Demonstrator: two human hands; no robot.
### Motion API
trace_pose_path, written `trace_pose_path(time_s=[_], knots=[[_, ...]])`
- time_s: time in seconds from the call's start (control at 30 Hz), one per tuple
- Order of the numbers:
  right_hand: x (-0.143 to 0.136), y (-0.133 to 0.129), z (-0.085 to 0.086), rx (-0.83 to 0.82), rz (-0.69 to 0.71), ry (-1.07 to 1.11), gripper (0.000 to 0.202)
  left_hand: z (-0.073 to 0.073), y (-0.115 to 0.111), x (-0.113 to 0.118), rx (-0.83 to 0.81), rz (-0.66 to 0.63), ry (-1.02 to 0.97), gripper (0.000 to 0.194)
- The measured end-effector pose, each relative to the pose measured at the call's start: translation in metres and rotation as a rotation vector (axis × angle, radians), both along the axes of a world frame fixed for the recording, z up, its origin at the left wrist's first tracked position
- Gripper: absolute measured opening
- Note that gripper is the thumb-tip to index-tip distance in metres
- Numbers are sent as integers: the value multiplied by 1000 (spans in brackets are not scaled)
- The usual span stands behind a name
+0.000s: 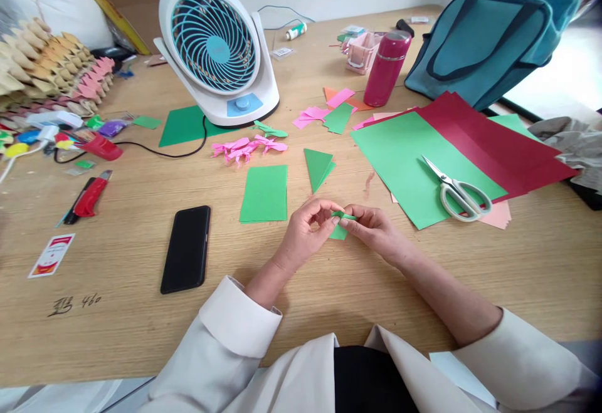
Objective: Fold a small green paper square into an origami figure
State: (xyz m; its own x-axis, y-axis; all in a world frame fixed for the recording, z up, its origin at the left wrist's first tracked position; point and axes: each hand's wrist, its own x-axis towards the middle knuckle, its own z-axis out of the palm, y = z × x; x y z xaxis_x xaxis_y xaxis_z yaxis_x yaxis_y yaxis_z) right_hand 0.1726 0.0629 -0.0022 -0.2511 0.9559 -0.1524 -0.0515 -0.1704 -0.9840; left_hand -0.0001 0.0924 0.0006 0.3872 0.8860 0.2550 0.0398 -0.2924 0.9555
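Between my two hands is a small piece of folded green paper [338, 232]. My left hand [314, 225] pinches its left side between thumb and fingertips. On the other side, my right hand [371, 228] grips the paper's right edge with thumb and forefinger. Just left of my hands lies a stack of green paper rectangles [264, 193]. Folded green triangles [318, 168] rest a little beyond my fingers. Farther back sit several pink folded paper figures [247, 148], with green folded ones [270, 130] behind them.
White-handled scissors [458, 193] lie on a large green sheet [404, 168] over red sheets [480, 131]. A phone [185, 250] and a red cutter [91, 195] are at left. Behind stand a fan [216, 49], a magenta bottle [386, 69] and a teal bag [489, 43].
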Motion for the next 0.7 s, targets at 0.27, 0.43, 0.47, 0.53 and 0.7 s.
trace_pose_path(time_s=[0.27,0.43,0.47,0.53,0.7], knots=[[1,1,0,15,40,3,38,2,0,-1,77,-7,2,3],[1,1,1,17,24,-26,40,3,-1,-1,73,-6,-1,4],[1,1,2,16,23,-25,40,3,-1,-1,68,-4,-3,5],[1,0,3,14,28,-18,40,3,-2,-1,64,4,-7,6],[1,1,3,24,22,1,36,3,-2,-2,121,5,2,4]])
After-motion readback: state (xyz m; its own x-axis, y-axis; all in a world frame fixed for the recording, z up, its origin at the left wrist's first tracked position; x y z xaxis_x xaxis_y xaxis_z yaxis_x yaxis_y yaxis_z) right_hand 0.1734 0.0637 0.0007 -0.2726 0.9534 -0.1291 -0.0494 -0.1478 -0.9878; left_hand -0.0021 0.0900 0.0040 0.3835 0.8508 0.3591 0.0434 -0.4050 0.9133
